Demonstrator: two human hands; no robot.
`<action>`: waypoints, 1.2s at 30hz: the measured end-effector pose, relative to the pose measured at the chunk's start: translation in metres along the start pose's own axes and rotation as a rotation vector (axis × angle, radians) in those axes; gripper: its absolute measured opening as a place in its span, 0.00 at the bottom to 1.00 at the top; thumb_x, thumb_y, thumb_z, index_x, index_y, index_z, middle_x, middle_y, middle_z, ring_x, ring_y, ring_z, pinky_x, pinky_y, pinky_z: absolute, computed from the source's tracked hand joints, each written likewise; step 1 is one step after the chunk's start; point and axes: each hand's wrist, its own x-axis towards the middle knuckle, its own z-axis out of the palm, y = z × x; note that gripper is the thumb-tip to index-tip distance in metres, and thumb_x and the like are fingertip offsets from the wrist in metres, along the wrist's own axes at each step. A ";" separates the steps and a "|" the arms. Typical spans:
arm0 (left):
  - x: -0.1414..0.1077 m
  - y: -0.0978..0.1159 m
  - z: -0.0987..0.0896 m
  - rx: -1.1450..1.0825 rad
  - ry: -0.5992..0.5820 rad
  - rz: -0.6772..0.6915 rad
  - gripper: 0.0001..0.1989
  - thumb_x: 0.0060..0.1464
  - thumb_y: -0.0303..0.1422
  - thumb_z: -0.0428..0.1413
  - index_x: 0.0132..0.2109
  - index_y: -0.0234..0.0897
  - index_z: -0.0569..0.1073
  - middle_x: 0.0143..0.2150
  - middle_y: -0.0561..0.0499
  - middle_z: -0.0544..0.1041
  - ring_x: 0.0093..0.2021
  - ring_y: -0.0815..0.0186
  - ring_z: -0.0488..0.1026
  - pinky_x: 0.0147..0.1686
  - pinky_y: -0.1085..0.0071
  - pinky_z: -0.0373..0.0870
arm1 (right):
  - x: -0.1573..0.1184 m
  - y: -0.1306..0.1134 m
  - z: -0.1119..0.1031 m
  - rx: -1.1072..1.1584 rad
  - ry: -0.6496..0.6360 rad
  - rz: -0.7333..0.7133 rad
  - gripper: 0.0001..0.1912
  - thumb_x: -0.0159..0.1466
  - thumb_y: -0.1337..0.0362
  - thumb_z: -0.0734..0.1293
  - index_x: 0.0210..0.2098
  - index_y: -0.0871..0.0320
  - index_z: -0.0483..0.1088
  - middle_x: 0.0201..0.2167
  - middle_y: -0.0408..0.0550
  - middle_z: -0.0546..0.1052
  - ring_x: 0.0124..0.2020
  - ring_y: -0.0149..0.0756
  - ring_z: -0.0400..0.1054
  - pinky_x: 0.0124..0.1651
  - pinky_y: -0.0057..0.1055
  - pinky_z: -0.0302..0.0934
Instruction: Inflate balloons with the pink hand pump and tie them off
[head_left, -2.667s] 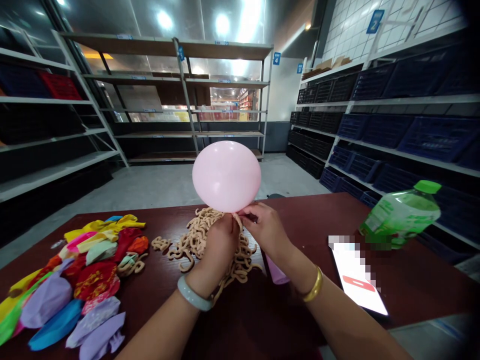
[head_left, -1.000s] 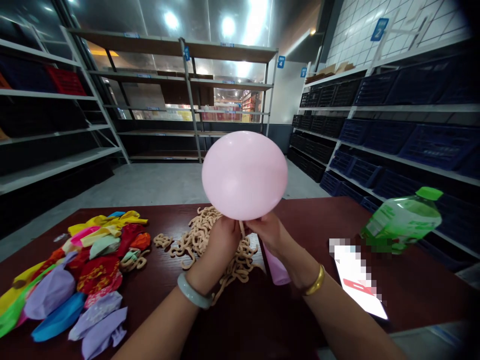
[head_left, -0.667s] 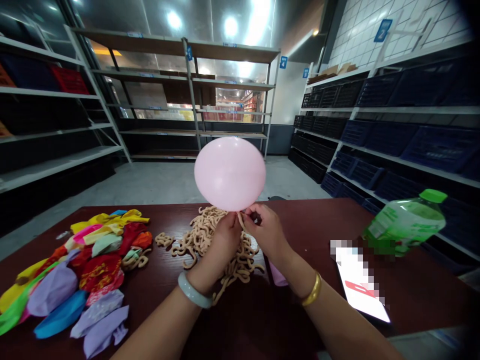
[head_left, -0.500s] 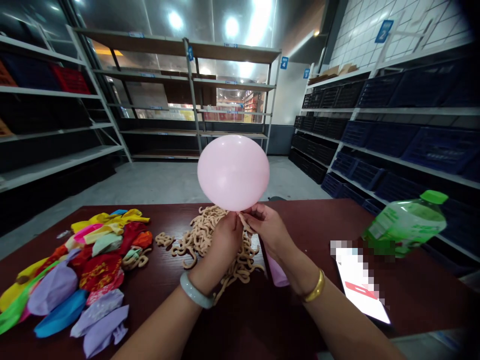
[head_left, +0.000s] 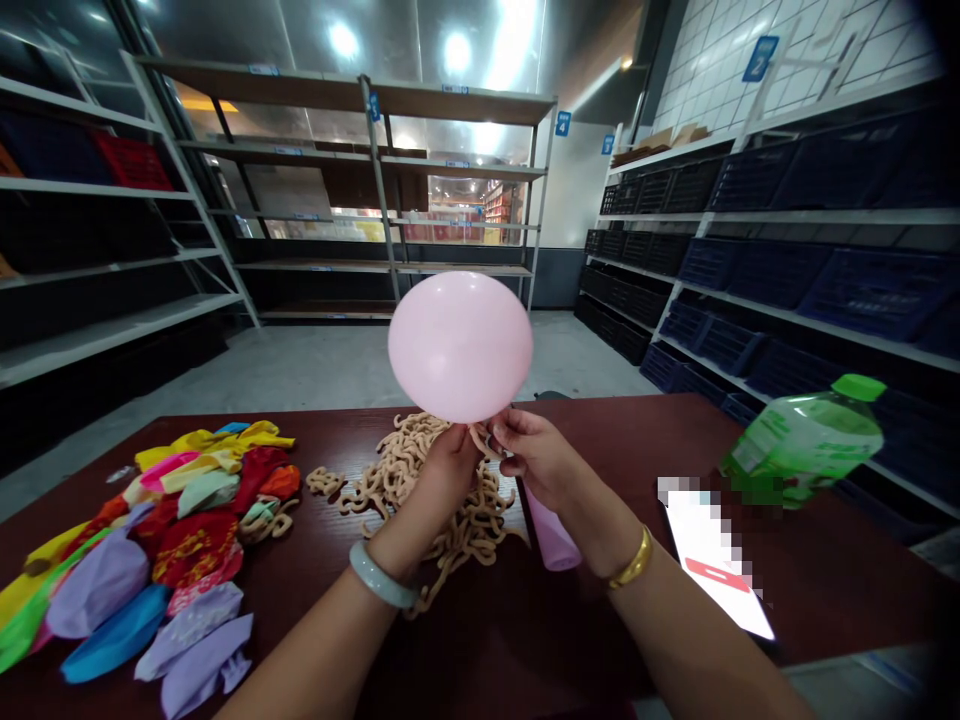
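A pink inflated balloon stands upright over the table, its neck at my fingertips. My left hand is closed around the neck from the left. Close beside it, my right hand pinches a tan band against the balloon's neck; the fingers hide part of it. Below and behind my left hand lies a heap of tan, curly bands, resembling rubber bands. A pink-purple cylinder rests under my right forearm.
Deflated balloons in several colours cover the table's left side. At right lie a phone with a lit screen and a green-capped bottle. Metal shelves stand behind, and dark crates fill the right racks.
The view has shifted slightly. My right fingers have drawn the tan band a little to the side, while my left hand keeps its grip on the balloon's neck.
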 end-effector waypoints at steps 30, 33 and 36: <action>0.012 -0.021 -0.005 0.251 0.103 0.159 0.12 0.55 0.37 0.48 0.27 0.38 0.66 0.24 0.53 0.67 0.27 0.66 0.63 0.31 0.69 0.62 | 0.005 0.021 0.001 -0.816 0.304 -0.559 0.06 0.62 0.62 0.65 0.34 0.56 0.73 0.33 0.46 0.75 0.36 0.38 0.69 0.43 0.37 0.62; 0.013 -0.027 -0.005 0.266 0.121 0.152 0.11 0.55 0.37 0.48 0.28 0.38 0.67 0.25 0.51 0.69 0.28 0.65 0.65 0.32 0.68 0.63 | 0.003 0.020 -0.001 -0.834 0.266 -0.559 0.08 0.63 0.64 0.65 0.38 0.55 0.76 0.37 0.48 0.77 0.38 0.39 0.71 0.43 0.37 0.64; 0.014 -0.029 -0.006 0.354 0.139 0.193 0.10 0.56 0.35 0.47 0.30 0.37 0.68 0.28 0.49 0.72 0.30 0.64 0.66 0.36 0.66 0.65 | -0.001 0.016 0.003 -0.941 0.276 -0.609 0.09 0.63 0.67 0.64 0.37 0.55 0.77 0.38 0.50 0.77 0.40 0.39 0.71 0.45 0.37 0.64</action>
